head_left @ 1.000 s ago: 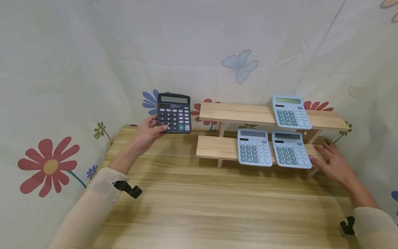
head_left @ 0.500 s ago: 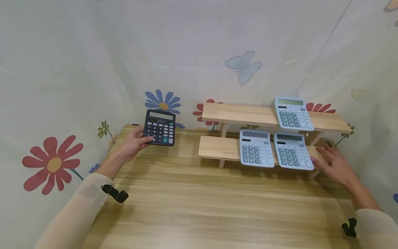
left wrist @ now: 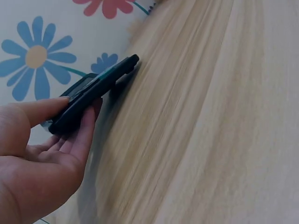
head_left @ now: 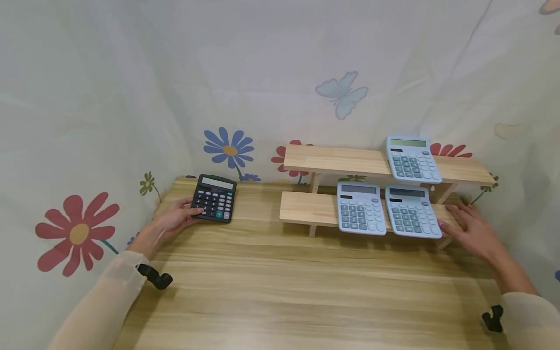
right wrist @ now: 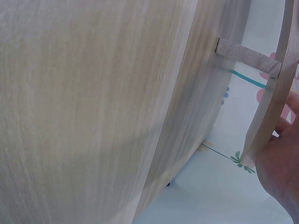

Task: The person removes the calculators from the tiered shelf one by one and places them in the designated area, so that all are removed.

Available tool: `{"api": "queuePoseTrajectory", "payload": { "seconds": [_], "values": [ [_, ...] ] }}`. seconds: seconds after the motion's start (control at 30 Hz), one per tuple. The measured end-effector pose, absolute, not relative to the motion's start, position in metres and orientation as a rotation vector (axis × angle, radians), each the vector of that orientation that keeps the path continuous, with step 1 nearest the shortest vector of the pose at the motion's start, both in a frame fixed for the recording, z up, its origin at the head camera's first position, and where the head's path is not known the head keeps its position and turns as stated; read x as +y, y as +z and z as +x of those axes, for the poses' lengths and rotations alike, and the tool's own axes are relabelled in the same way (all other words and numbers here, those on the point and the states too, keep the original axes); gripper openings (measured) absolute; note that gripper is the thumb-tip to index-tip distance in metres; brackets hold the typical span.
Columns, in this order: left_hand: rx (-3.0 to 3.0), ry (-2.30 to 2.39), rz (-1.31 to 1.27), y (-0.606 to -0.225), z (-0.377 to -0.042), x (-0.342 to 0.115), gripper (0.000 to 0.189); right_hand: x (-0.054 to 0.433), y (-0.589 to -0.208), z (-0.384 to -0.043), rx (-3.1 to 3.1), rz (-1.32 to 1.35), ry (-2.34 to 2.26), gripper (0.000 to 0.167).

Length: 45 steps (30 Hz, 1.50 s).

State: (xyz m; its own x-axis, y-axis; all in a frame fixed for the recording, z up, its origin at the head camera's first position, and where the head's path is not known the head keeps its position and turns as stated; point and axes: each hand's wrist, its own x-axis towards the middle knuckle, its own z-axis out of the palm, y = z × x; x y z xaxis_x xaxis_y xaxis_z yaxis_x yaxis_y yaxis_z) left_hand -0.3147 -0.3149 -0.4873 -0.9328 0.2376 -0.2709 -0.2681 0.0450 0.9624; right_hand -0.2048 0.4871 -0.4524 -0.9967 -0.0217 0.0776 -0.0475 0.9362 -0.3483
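In the head view my left hand (head_left: 177,218) holds a black desk calculator (head_left: 214,198) by its lower left corner, keys up. In the left wrist view the thumb lies on top of the calculator (left wrist: 91,95) with fingers underneath; it is tilted, its far edge close over the table. My right hand (head_left: 472,231) rests on the right end of the lower wooden shelf (head_left: 306,208), thumb beside a light blue calculator (head_left: 413,211). Another light blue calculator (head_left: 361,209) stands left of it. A third blue calculator (head_left: 413,159) leans on the upper shelf (head_left: 337,159).
The two-tier wooden rack stands at the back right of the wood-grain table (head_left: 297,287). Behind it hangs a pale curtain (head_left: 271,73) printed with flowers and a butterfly. Black clips (head_left: 154,277) are fastened at both sleeve cuffs.
My left hand has carried the black calculator left and down, from raised in front of the curtain to close over the table's back left. The right hand stays at the shelf end.
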Motion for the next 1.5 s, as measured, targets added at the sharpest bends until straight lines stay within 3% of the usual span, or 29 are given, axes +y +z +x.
{"api": "queuePoseTrajectory", "payload": {
  "seconds": [0.4, 0.77, 1.17, 1.5],
  "values": [
    [2.03, 1.901, -0.138, -0.492, -0.318, -0.34, 0.078, 0.481, -0.46, -0.206, -3.034, 0.05, 0.563, 0.087],
    [2.375, 1.526, -0.139, -0.484, -0.323, -0.346, 0.077, 0.481, -0.459, -0.202, -3.038, 0.037, 0.588, 0.088],
    [2.454, 1.485, -0.226, -0.482, -0.325, -0.345, 0.081, 0.488, -0.456, -0.206, -3.002, 0.067, 0.574, 0.083],
    [2.54, 1.409, -0.262, -0.481, -0.324, -0.343, 0.069, 0.488, -0.454, -0.207, -3.014, 0.052, 0.559, 0.085]
  ]
}}
